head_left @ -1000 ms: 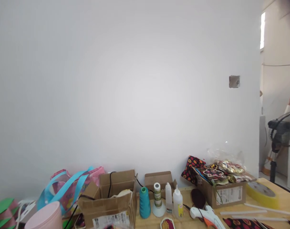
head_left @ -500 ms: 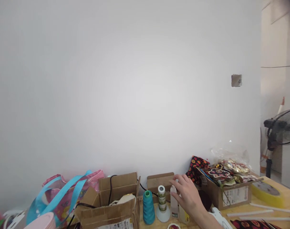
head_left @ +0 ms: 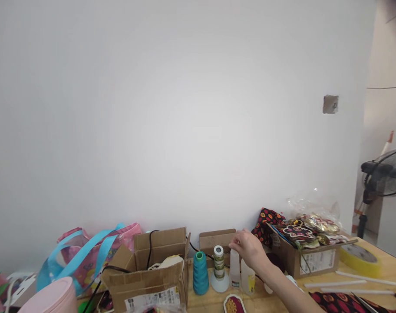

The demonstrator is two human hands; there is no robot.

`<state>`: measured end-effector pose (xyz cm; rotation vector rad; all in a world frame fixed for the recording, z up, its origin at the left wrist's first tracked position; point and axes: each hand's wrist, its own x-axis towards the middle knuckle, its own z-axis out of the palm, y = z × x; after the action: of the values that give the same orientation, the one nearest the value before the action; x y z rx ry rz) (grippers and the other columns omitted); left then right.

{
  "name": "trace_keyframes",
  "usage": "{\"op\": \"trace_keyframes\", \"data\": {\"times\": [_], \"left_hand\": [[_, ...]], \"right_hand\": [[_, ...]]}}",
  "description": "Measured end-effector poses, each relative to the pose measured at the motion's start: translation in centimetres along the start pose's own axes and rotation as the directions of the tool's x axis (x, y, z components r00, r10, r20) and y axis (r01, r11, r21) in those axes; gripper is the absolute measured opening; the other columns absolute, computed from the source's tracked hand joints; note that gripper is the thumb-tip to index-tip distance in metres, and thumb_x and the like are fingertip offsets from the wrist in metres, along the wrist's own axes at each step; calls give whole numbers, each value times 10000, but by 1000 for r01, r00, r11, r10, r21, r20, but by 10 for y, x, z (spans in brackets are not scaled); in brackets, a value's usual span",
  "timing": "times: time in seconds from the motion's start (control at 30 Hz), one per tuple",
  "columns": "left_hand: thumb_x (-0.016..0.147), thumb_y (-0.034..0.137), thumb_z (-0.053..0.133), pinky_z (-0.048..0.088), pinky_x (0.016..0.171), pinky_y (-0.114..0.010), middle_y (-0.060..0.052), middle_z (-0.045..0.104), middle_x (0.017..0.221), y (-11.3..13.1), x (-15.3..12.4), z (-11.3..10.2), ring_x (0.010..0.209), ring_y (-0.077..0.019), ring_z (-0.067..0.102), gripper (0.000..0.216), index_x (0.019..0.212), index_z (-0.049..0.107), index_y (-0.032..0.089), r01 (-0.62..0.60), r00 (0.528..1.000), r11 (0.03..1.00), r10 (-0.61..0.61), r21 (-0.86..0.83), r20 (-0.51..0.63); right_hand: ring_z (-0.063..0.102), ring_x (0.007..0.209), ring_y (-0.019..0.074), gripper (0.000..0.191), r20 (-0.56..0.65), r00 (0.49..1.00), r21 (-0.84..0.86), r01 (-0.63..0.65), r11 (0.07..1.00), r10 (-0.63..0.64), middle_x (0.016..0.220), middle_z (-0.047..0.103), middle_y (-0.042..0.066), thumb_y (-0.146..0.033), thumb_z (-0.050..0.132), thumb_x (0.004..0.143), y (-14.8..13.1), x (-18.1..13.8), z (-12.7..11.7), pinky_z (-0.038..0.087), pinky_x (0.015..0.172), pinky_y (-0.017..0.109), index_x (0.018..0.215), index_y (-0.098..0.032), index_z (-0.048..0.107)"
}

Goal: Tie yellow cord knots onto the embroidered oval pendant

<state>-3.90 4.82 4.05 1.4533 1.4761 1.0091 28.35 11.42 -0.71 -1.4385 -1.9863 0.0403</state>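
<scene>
My right hand (head_left: pixel 250 252) reaches in from the lower right, its fingers curled down over the cap of a white squeeze bottle (head_left: pixel 234 270). That bottle stands on the wooden table (head_left: pixel 391 267). A second white bottle with a yellow label (head_left: pixel 248 281) stands just to its right, partly behind my wrist. Left of the bottles are a green-and-gold thread spool on a white stand (head_left: pixel 219 264) and a teal thread cone (head_left: pixel 200 274). My left hand is out of view.
An open cardboard box with a black cable (head_left: pixel 146 278) and a pink bag with blue straps (head_left: pixel 87 256) sit at the left. A box of patterned fabric pieces (head_left: pixel 311 261), a yellow tape roll (head_left: pixel 361 260) and white glue sticks (head_left: pixel 348 278) lie at the right. A fan (head_left: pixel 383 174) stands beyond the table.
My right hand came into view from below, reached the bottles with fingers spread, and now its fingers have curled over the bottle's cap. The view has shifted slightly.
</scene>
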Motion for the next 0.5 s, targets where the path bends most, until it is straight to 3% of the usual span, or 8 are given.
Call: {"op": "trace_keyframes", "data": {"times": [0.13,0.27,0.4,0.47,0.5], "left_hand": [[678,381,470,373,434,-319,73,581,478,14,7,-57,689,-312,587,169,727,631,372,-44,996,999,44,1,-77],[708,375,417,379,466,-311,77,599,525,17,8,-75,739,-292,581,221,731,636,354,-64,992,998,64,-3,-104],[769,370,414,444,581,-318,25,621,752,10,8,-58,769,-238,563,263,861,596,204,-39,996,999,40,11,-82],[794,347,392,449,605,-313,9,604,823,-1,8,-29,782,-225,553,277,869,583,160,-20,998,1000,20,16,-57],[810,345,342,449,630,-297,21,583,849,-9,7,-8,785,-221,551,331,884,580,128,-11,999,1000,11,16,-39]], "right_hand": [[453,479,104,264,-21,996,144,-78,987,82,503,536,-16,-318,437,742,10,1,8,293,445,195,588,-151,572],[406,458,96,308,-67,989,256,-111,960,132,469,466,-31,-351,401,747,15,5,-7,285,433,195,539,-150,507],[424,492,105,343,-102,983,359,-110,927,156,512,469,-20,-393,319,775,20,-3,-60,325,465,201,568,-166,471],[438,498,100,337,-61,989,399,-97,912,132,518,487,-23,-423,370,757,24,-16,-91,344,484,194,552,-172,463],[436,492,95,325,49,994,419,-105,902,93,512,498,-24,-421,416,741,27,-24,-105,342,486,192,544,-168,472]]}}
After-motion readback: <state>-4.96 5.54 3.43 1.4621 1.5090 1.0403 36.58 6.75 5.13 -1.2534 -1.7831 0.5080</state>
